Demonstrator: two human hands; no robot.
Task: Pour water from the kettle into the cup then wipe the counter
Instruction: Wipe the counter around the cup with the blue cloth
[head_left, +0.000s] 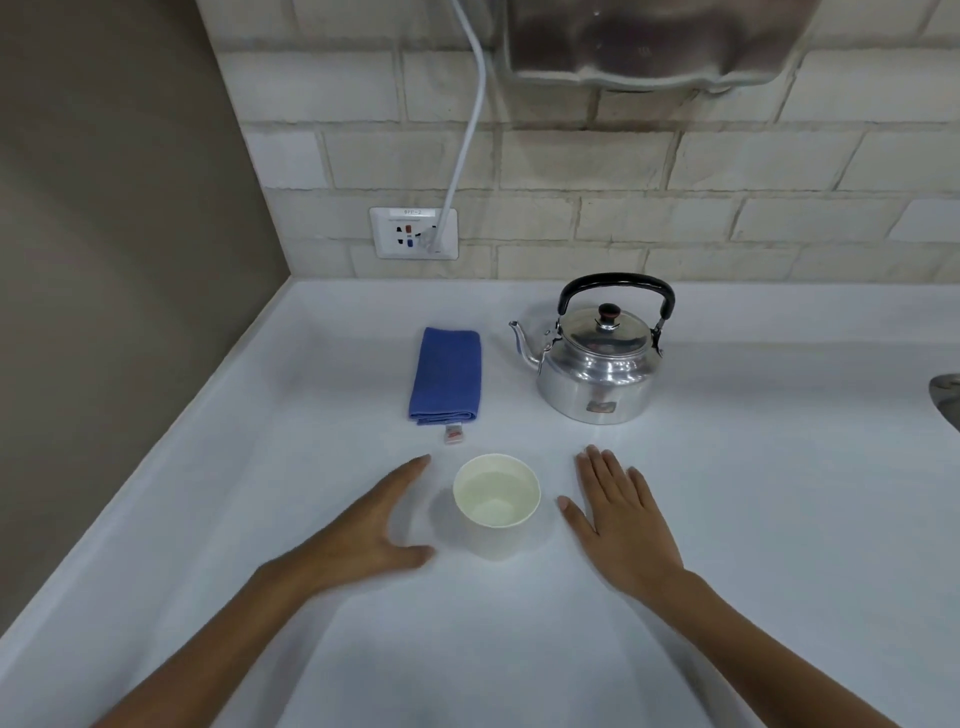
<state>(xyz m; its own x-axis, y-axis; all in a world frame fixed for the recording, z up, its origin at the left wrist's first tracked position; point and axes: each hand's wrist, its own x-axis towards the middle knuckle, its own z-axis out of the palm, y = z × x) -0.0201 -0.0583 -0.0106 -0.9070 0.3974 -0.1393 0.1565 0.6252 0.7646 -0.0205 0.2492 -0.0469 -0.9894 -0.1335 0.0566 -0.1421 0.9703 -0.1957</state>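
Note:
A white paper cup (496, 506) stands upright on the white counter (727, 467) with clear water inside. Behind it to the right sits a shiny metal kettle (597, 364), lid on, black handle up, spout pointing left. A folded blue cloth (445, 375) lies left of the kettle, with a small tag at its near end. My left hand (374, 525) rests on the counter just left of the cup, fingers out, slightly blurred. Flat on the counter just right of the cup is my right hand (621, 519), palm down. Neither hand touches the cup.
A brown wall (104, 312) closes the left side. The tiled back wall holds a socket (414, 233) with a white cable plugged in. A metal appliance (660, 41) hangs above. A metal sink edge (948, 395) shows at far right.

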